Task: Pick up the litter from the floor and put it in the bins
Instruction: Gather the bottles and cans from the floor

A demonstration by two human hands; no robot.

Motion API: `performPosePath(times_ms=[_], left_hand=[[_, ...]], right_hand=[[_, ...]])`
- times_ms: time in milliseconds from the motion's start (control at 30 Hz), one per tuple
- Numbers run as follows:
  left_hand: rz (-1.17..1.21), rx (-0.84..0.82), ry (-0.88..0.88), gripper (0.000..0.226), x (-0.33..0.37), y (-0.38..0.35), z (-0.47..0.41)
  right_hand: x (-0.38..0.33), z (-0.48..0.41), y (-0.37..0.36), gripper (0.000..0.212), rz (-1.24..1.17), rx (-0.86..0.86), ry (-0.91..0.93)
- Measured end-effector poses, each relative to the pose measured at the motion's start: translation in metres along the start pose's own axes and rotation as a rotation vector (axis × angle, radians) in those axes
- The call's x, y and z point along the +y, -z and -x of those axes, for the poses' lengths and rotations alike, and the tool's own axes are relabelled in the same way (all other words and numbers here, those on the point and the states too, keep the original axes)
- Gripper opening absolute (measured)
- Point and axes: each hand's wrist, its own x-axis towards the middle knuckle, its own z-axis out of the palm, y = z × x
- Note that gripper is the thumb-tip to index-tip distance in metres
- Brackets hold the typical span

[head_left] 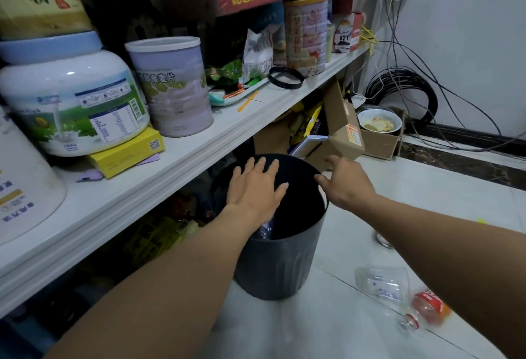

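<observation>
One ribbed dark plastic bin point(279, 267) holds a clear bottle point(266, 230); left hand point(256, 187) flat above, fingers straight; right hand point(345, 185) fingers relaxed, at 3 o'clock rim; red-labelled bottle point(427, 307) at 4 o'clock.

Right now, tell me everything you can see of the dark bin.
The dark bin is round, plastic-looking, lidless, with a ribbed tapering wall. It stands upright on the pale floor beside the shelf. Inside lies something clear. The left hand spreads over its mouth; the right hand touches its right rim.

Clear item point(266, 230) in bin point(279, 267) half behind L forearm point(199, 259); red-label bottle point(427, 309) blurry, partly under R arm point(455, 244).
</observation>
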Motion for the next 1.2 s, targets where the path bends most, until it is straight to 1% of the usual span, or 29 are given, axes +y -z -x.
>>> performPosePath(times_ms=[167,300,400,500,700,800,900,1000,1100,1200], left_hand=[[0.024,0.001,-0.069,0.061,0.047,-0.004,-0.01],[0.064,0.006,-0.151,0.061,0.093,-0.012,-0.019],[0.083,-0.009,-0.203,0.062,0.129,-0.025,-0.024],[0.127,-0.035,-0.258,0.06,0.166,-0.041,-0.025],[0.086,-0.103,-0.359,0.061,0.231,-0.089,-0.019],[0.081,-0.15,-0.413,0.061,0.254,-0.111,-0.017],[0.062,-0.19,-0.463,0.061,0.27,-0.133,-0.017],[0.081,-0.224,-0.448,0.063,0.277,-0.157,-0.014],[0.072,-0.27,-0.443,0.064,0.276,-0.18,-0.006],[0.07,-0.322,-0.402,0.066,0.271,-0.197,0.001]], right_hand=[[0.048,0.011,0.015,0.053,0.195,-0.059,0.029],[0.093,0.021,0.028,0.056,0.293,-0.071,0.001],[0.131,0.032,0.033,0.055,0.356,-0.077,-0.055],[0.171,0.046,0.033,0.052,0.367,-0.091,-0.129],[0.24,0.074,0.019,0.058,0.363,-0.133,-0.221],[0.269,0.082,0.006,0.055,0.359,-0.153,-0.255],[0.294,0.089,-0.008,0.05,0.357,-0.17,-0.274],[0.312,0.096,-0.021,0.046,0.337,-0.211,-0.321],[0.322,0.097,-0.032,0.048,0.307,-0.225,-0.357],[0.327,0.096,-0.048,0.054,0.215,-0.243,-0.437]])
